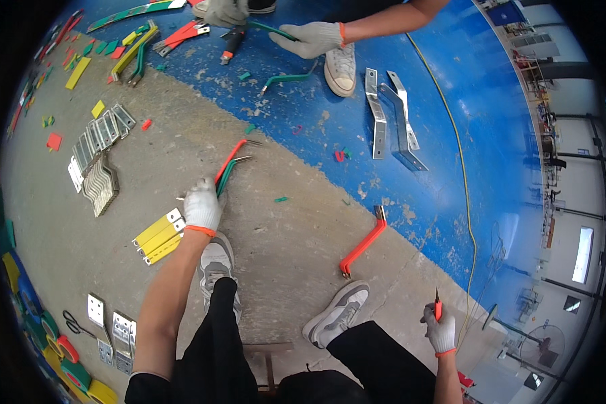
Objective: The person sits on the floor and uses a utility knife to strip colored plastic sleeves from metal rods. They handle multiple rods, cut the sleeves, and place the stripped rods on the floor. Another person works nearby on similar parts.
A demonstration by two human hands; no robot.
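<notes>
My left hand (203, 205), in a white glove with an orange cuff, is closed around bent metal bars beside my left shoe. A red-sleeved bar (230, 160) and a green-sleeved bar (227, 176) reach out beyond its fingers, their bare ends pointing away. Far to the right, my gloved right hand (442, 333) grips a red-handled knife (438, 310), its thin dark tip upward. Between my hands, a red-covered bent bar (365, 246) lies by my right shoe. Yellow-covered bars (160, 236) lie side by side left of my left hand.
A co-worker's gloved hands (311, 40) hold a green strip at the top. Bare bent bars are stacked at left (101, 185) and lie on blue floor (375, 114). Scissors (77, 323), tape rolls (74, 374) and coloured scraps are at left. A yellow cable (459, 148) runs along the right.
</notes>
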